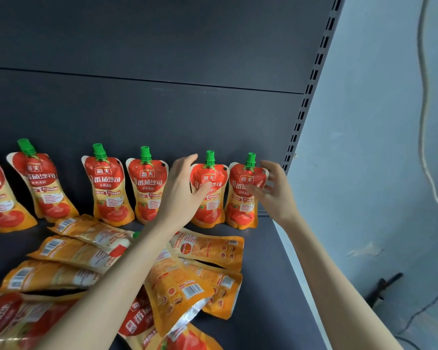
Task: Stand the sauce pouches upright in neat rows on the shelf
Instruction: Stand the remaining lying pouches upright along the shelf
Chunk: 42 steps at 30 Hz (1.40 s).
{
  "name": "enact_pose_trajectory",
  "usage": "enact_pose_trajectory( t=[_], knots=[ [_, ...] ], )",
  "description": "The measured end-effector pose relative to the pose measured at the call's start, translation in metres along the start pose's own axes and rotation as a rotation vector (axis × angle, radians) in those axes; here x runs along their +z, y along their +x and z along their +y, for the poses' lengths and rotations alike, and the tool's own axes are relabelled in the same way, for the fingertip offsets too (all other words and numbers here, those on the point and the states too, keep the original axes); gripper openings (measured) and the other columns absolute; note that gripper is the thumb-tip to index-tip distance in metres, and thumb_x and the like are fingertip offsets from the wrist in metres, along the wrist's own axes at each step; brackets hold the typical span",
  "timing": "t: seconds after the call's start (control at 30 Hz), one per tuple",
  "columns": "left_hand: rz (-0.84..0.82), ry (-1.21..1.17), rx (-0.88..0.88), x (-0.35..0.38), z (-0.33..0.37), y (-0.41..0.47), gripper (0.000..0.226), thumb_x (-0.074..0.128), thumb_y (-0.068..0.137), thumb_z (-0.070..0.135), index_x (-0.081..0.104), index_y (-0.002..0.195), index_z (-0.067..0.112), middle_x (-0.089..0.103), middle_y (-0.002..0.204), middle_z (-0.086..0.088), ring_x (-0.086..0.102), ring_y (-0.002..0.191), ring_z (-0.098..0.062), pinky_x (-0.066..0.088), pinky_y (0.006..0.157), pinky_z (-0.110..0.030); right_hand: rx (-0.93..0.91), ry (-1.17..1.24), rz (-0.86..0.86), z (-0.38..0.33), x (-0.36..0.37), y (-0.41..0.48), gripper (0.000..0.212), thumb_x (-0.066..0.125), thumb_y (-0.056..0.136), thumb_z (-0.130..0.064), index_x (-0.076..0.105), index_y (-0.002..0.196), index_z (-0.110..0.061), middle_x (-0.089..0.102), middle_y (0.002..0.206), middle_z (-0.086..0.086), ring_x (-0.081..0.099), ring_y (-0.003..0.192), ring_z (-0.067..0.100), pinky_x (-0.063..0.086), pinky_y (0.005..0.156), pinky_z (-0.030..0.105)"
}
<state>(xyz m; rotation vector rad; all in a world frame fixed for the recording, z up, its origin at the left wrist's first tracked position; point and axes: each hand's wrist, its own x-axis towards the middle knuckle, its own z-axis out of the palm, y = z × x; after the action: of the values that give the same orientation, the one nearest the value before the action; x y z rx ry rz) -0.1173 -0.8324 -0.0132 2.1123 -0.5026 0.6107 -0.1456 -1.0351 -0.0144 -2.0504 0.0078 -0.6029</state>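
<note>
Several red-and-orange sauce pouches with green caps stand in a row along the back of the dark shelf (265, 279). My left hand (181, 192) grips the second pouch from the right (210, 210), thumb across its front and fingers up along its left edge. My right hand (272, 188) curls round the right edge of the rightmost pouch (243, 210), which stands close to the shelf's right end. Both pouches are upright with their bases on the shelf. A heap of lying pouches (187, 281) covers the front of the shelf under my left forearm.
The dark back panel (162, 114) rises right behind the row. A slotted upright (313, 79) marks the shelf's right end, with a pale wall (364, 147) and a hanging cable (423, 122) beyond. The leftmost standing pouches (46, 188) lean sideways.
</note>
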Motion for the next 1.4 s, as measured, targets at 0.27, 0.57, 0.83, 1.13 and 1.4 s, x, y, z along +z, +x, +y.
enact_pose_trajectory(
  t=[0.27,0.57,0.83,1.13,1.4],
  knots=[
    [-0.005,-0.008,0.007,-0.025,0.011,-0.048,0.035,0.065,0.085,0.022,0.056,0.117,0.011,0.054,0.120,-0.002,0.050,0.111,-0.012,0.036,0.085,-0.010,-0.042,0.018,0.065,-0.012,-0.010,-0.046,0.037,0.064,0.087,-0.013,0.051,0.122,-0.015,0.051,0.123,0.001,0.051,0.106,0.010,0.045,0.083,0.022],
    [-0.188,0.178,-0.257,-0.059,-0.004,-0.131,0.045,0.061,0.084,0.046,0.059,0.119,0.018,0.053,0.125,0.005,0.045,0.120,-0.013,0.036,0.096,-0.028,-0.026,-0.026,-0.295,-0.020,0.026,-0.116,0.017,0.061,0.088,-0.020,0.062,0.105,-0.023,0.062,0.102,-0.014,0.057,0.098,0.005,0.046,0.084,0.021],
    [-0.256,0.371,-0.438,-0.062,-0.012,-0.147,0.086,0.049,0.076,0.069,0.027,0.143,0.019,0.032,0.148,-0.007,0.024,0.138,-0.027,0.020,0.111,-0.045,0.004,-0.420,-0.370,-0.017,0.061,-0.129,0.039,0.050,0.092,-0.044,0.054,0.125,-0.023,0.057,0.124,-0.003,0.043,0.122,0.021,0.024,0.105,0.041],
    [-0.454,0.347,-0.569,-0.087,-0.030,-0.120,0.111,0.063,0.057,0.077,0.022,0.143,0.018,0.025,0.150,-0.011,0.018,0.139,-0.035,0.015,0.110,-0.053,0.122,-0.605,-0.279,-0.023,0.078,-0.127,0.045,0.055,0.083,-0.058,0.063,0.113,-0.026,0.049,0.122,-0.001,0.037,0.119,0.024,0.020,0.105,0.040],
    [-0.205,0.025,-0.534,-0.099,-0.035,-0.127,0.096,0.084,0.051,0.053,0.036,0.127,0.021,0.035,0.128,-0.007,0.039,0.122,-0.028,0.040,0.098,-0.047,0.202,-0.604,-0.267,-0.036,0.076,-0.127,0.044,0.061,0.077,-0.062,0.056,0.108,-0.031,0.057,0.119,-0.007,0.038,0.119,0.024,0.021,0.101,0.042]
  ],
)
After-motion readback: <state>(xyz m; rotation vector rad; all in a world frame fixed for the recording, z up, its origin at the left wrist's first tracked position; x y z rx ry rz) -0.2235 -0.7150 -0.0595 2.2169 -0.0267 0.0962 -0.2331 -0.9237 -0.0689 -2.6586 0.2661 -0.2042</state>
